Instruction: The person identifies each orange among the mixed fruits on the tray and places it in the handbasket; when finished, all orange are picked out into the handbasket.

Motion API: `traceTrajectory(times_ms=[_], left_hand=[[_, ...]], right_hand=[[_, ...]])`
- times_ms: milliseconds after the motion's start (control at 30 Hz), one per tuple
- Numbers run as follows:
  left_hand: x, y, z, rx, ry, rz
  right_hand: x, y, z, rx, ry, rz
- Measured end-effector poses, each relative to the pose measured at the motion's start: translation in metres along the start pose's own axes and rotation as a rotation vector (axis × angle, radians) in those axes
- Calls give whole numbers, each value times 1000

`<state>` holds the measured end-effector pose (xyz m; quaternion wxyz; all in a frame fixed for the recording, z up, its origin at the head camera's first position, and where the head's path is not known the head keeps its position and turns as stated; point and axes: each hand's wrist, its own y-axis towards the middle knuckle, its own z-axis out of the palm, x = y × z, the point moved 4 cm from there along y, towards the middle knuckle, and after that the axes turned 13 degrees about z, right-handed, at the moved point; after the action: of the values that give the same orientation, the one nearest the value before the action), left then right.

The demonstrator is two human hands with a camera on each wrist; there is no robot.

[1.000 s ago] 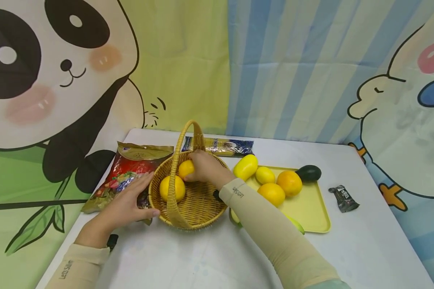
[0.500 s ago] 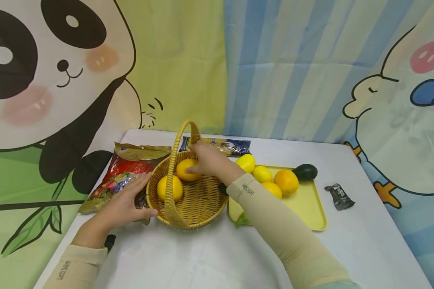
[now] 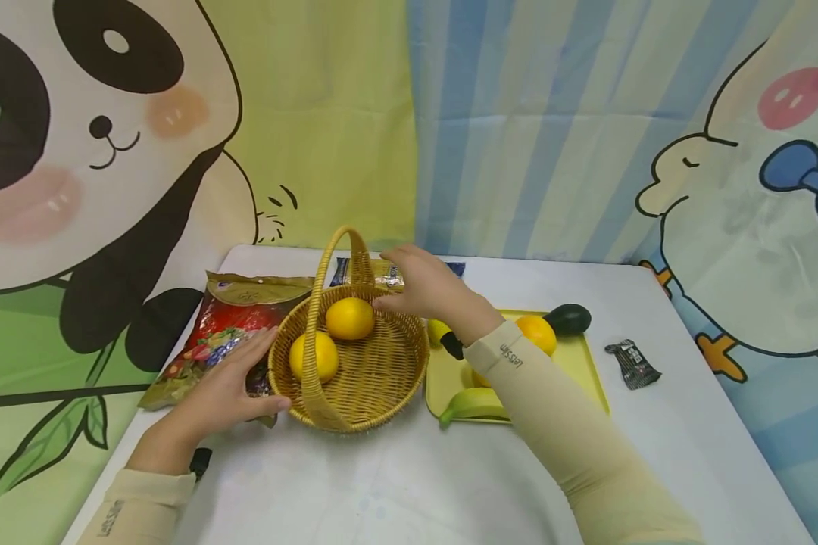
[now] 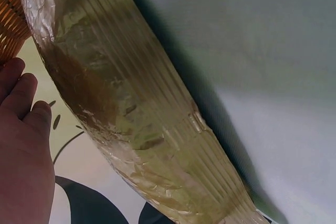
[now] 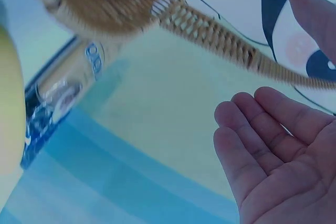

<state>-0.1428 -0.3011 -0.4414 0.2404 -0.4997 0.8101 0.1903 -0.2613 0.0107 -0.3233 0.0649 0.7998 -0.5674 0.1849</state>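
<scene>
A woven basket with a tall arched handle holds two oranges, one orange toward the back and another orange beside the handle. My left hand is at the basket's left side, fingers extended and fingertips right at the rim; it overlaps the red and gold bag in the head view. Over the basket's back right rim, my right hand is raised with nothing in it. In the right wrist view its fingers are loosely extended and the palm is bare.
Right of the basket, a yellow tray carries a banana, other yellow and orange fruit partly hidden by my right arm, and a dark green avocado-like item. A red-gold bag, blue-yellow packet and small black packet lie around.
My right hand has let go of the back orange, which now rests in the basket, and has moved up and right to the rim. The left hand stays at the basket's side.
</scene>
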Motion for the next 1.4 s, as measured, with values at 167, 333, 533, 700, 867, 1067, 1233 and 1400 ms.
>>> traceTrajectory(times_ms=[167, 333, 533, 700, 867, 1067, 1233, 1400], left_hand=[[0, 1, 0, 0, -2, 3], [1, 1, 1, 2, -10, -4], [0, -2, -1, 9, -1, -16], [-2, -2, -3, 14, -2, -23], [-1, -1, -1, 14, -17, -17], [0, 0, 0, 7, -23, -9], [0, 0, 0, 6, -20, -10], [0, -1, 0, 9, -30, -13]], right_hand=[[-16, -9, -15, -35, 39, 8], [-38, -22, -27, -75, 55, 32], [-71, -37, -38, -90, 63, 99], [-99, -50, -38, -92, 59, 152], [-119, -60, -34, -91, 50, 191], [-134, -72, -24, -64, 50, 206], [-143, -79, -13, -37, 44, 226], [-151, -88, -5, -32, 58, 232]])
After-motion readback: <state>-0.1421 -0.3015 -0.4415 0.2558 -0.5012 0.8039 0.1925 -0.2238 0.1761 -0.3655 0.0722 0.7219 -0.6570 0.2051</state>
